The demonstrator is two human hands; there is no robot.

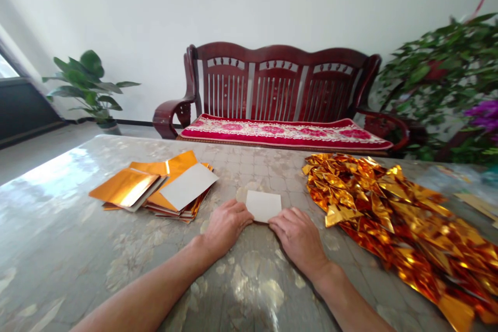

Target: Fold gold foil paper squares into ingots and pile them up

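A small sheet of paper, pale side up, lies on the table straight in front of me. My left hand has its fingers closed at the sheet's near left corner. At the near right corner, the fingers of my right hand are pressed together on the edge. Both thumbs are mostly hidden. To the left is a loose stack of gold foil paper sheets, with one sheet lying pale side up on top. A long heap of folded gold foil pieces stretches along the right.
The table has a shiny, patterned cover. Clear plastic lies at its right side. Beyond the far edge stands a dark red wooden bench with a red patterned cushion. Potted plants stand at both sides.
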